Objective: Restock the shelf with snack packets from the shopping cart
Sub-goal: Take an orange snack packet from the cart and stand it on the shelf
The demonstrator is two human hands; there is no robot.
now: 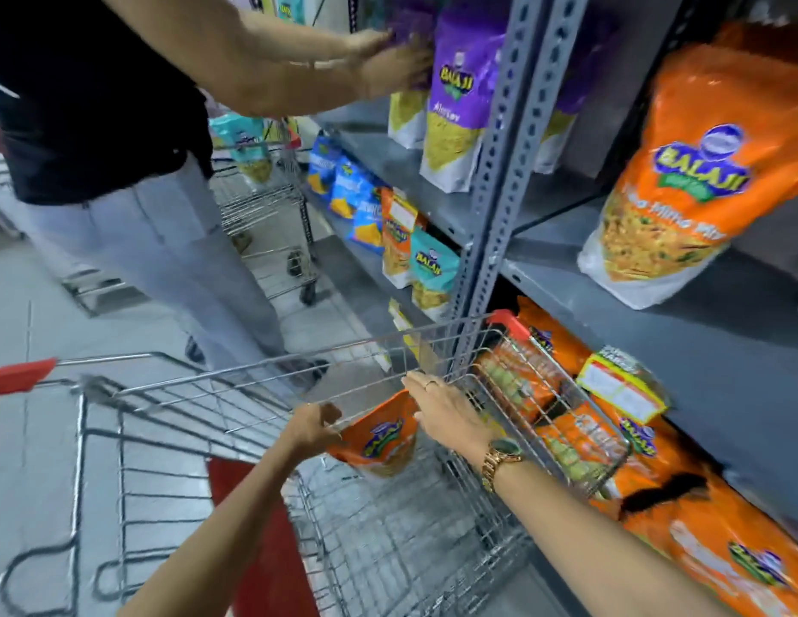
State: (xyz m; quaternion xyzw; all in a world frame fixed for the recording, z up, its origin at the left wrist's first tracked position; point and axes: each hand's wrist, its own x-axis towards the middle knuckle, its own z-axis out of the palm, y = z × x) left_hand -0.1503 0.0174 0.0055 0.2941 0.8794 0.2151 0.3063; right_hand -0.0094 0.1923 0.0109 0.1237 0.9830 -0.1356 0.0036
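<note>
An orange snack packet is held up inside the wire shopping cart near its far end. My left hand grips the packet's left top corner. My right hand, with a gold watch and a ring, lies flat against the packet's right side, fingers stretched out. The grey metal shelf stands right of the cart. One orange packet stands on its middle board, and several more orange packets fill the board below.
Another person in a black top stands ahead left, both hands on purple packets on the upper shelf. A second cart stands behind them. Blue, orange and teal packets line the lower shelf beyond the grey upright post.
</note>
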